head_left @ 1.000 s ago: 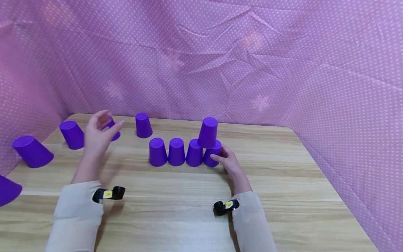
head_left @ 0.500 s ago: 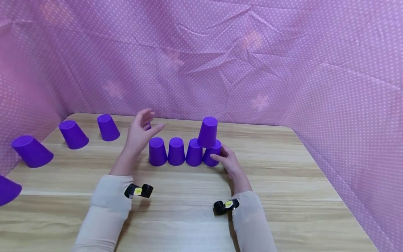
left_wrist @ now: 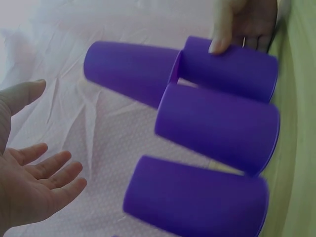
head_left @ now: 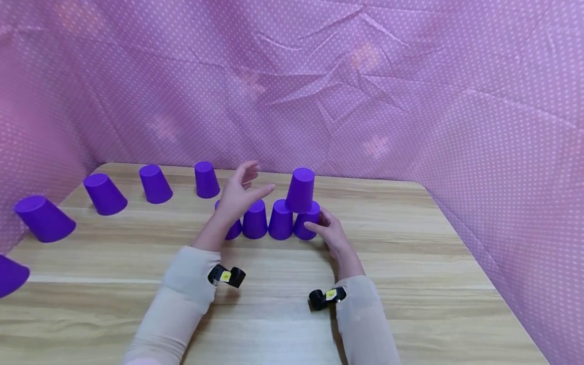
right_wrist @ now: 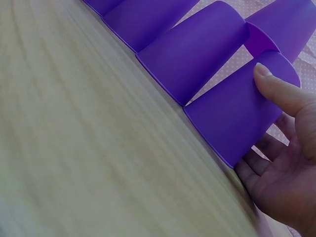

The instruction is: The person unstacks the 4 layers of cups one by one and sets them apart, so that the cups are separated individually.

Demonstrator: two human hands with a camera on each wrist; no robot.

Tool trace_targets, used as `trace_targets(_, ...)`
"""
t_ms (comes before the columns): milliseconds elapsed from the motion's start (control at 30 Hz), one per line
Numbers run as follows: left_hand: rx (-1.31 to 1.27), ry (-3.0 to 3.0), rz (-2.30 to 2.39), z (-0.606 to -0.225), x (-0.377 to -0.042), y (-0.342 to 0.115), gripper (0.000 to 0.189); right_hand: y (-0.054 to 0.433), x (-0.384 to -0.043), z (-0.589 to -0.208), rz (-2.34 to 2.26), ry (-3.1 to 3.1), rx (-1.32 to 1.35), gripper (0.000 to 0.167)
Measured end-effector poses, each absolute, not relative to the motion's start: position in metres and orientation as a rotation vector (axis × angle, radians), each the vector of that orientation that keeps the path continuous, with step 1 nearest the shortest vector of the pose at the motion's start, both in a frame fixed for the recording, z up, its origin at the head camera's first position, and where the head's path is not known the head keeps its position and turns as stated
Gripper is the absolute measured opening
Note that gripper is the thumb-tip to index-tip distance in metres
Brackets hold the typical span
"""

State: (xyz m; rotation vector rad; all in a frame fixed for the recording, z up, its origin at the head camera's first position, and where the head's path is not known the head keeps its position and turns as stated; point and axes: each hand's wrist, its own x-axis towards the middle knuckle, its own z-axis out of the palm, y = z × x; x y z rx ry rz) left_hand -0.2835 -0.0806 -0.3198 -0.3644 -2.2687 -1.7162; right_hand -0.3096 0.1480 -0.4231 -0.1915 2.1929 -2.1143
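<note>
Several purple cups stand upside down in a row on the table, the rightmost cup (head_left: pixel 303 227) at its end. One more upturned cup (head_left: pixel 300 190) sits on top, bridging the two right-hand cups of the row. My right hand (head_left: pixel 335 236) holds the rightmost cup, thumb on its near side and fingers around its right side, as the right wrist view shows. My left hand (head_left: pixel 236 196) is in the air, fingers spread and holding nothing. In the head view it partly hides the leftmost cup (head_left: pixel 234 230) of the row; in the left wrist view, the left hand (left_wrist: pixel 34 185) is apart from the cups.
More upturned purple cups stand apart in a curve at the left and back, among them a back cup (head_left: pixel 207 180) and a far-left cup (head_left: pixel 45 219). A pink dotted cloth (head_left: pixel 292 101) hangs behind and beside the wooden table (head_left: pixel 410 263).
My left hand has moved right, past the two back cups to the left end of the row, staying empty. My right hand has kept its hold on the rightmost cup.
</note>
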Motion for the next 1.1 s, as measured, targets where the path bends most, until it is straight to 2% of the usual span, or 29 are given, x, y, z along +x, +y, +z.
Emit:
trace_targets(600,-0.383,-2.302,-1.761,-0.327,-0.292,-0.029,0.063,0.149,-0.31,-0.424,-2.14,2.166,-0.209,0.053)
trace_targets(1100,-0.414,-2.252,-1.727,-0.337,-0.306,-0.011,0.061,0.148,-0.311,-0.422,-2.121,2.169,-0.184,0.053)
